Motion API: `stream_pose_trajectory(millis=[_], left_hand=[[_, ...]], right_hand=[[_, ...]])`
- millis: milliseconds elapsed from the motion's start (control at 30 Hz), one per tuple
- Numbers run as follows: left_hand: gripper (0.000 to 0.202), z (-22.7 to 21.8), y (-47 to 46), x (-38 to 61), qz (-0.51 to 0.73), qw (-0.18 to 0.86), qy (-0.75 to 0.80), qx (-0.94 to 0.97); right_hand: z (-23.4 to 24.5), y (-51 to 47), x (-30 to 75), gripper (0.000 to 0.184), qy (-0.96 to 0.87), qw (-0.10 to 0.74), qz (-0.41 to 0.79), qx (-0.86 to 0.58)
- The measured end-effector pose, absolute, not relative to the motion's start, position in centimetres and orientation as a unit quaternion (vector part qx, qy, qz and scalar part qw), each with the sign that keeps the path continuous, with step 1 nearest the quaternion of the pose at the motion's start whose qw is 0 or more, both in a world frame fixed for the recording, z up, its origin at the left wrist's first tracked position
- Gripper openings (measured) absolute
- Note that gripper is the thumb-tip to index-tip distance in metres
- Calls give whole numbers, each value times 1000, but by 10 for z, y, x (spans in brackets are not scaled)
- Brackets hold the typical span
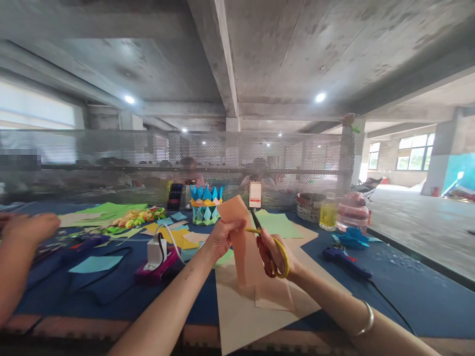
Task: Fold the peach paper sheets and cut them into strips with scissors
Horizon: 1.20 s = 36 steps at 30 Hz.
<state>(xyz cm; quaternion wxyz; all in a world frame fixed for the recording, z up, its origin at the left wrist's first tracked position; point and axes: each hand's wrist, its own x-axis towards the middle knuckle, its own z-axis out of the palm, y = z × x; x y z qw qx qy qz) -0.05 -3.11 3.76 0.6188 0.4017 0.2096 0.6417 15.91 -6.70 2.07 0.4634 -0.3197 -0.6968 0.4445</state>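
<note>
A strip of orange paper [234, 211] is pinched between the thumb and fingers of my left hand [227, 236], held up above the table. My right hand [276, 252] grips a pair of scissors with yellow handles [285, 264]. Their dark blades [256, 221] point up and away, just right of the paper; whether they touch it I cannot tell. Beneath both hands lies a large tan sheet [239, 316] with a smaller orange piece [272, 295] on top. Farther back is a pale green sheet [276, 223].
A purple power strip [158, 267] with a white plug and cables sits at left. A co-worker's hand [31, 230] reaches in beyond it. A blue glue gun [347, 262] lies at right. Behind stand a folded-paper basket [207, 203], a phone [255, 194], a yellow bottle [328, 212] and a pink container [352, 213].
</note>
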Motion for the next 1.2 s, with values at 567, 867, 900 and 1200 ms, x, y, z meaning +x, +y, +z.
stream_pose_trajectory(millis=[567, 867, 900, 1200], left_hand=[[19, 39, -29, -5, 636, 646, 191, 376], [15, 40, -25, -10, 652, 662, 195, 315], [16, 39, -24, -9, 652, 664, 194, 309], [20, 40, -23, -10, 643, 680, 177, 306]], right_hand=[[28, -57, 167, 39, -659, 499, 446, -343], [30, -50, 174, 42, -589, 506, 531, -340], [30, -49, 174, 42, -583, 506, 538, -338], [25, -40, 178, 43, -560, 509, 573, -316]])
